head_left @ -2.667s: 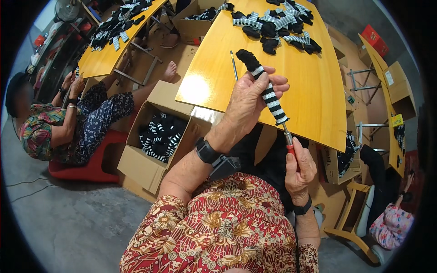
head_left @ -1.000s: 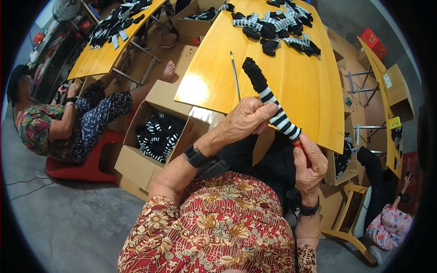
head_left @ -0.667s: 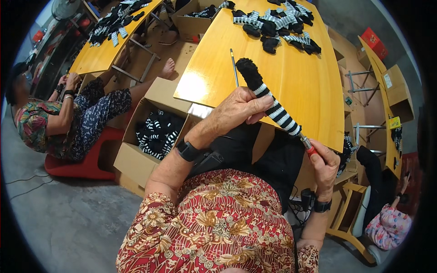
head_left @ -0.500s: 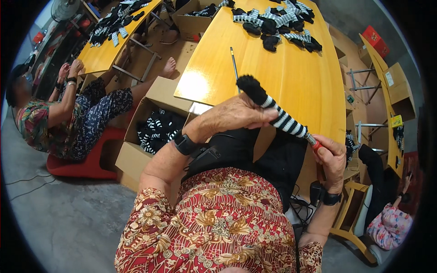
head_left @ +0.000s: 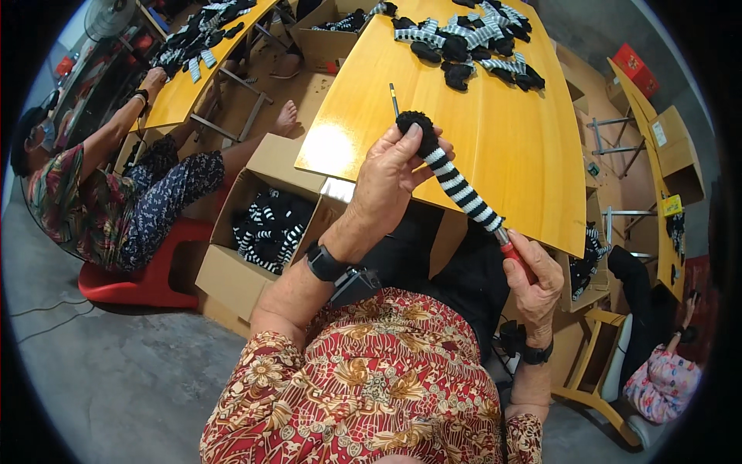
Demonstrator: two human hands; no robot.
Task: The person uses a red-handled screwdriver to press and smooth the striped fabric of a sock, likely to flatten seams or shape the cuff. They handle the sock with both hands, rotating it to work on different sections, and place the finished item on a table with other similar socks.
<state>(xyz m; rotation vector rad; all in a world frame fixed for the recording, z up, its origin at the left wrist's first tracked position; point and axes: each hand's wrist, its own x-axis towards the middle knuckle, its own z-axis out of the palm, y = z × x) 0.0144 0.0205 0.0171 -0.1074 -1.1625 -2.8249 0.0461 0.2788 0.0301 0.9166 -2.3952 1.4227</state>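
A knitted sock-like piece (head_left: 461, 188), with black and white stripes and a bulky black end, slants over the near edge of the table. My left hand (head_left: 390, 174) pinches its black end, the thumb pressed on top and the fingers beneath. At the other end, a short length of metal shaft shows between the knit and a red handle (head_left: 516, 261). My right hand (head_left: 537, 282) is wrapped around that handle. How far the shaft runs inside the knit is hidden. Behind the black end, a thin dark stick (head_left: 393, 99) lies on the table, partly covered.
Several striped and black knitted pieces (head_left: 471, 40) are heaped on the far part of the yellow table (head_left: 340, 116). An open cardboard box (head_left: 282, 158) with similar pieces stands at my left. Another person (head_left: 93, 201) sits at a table to the left; a further person (head_left: 663, 387) is at far right.
My left hand has shifted from the striped part to the black end, now thumb up. My right hand has moved slightly left and down with the red handle. The left person's arm reaches further onto their table.
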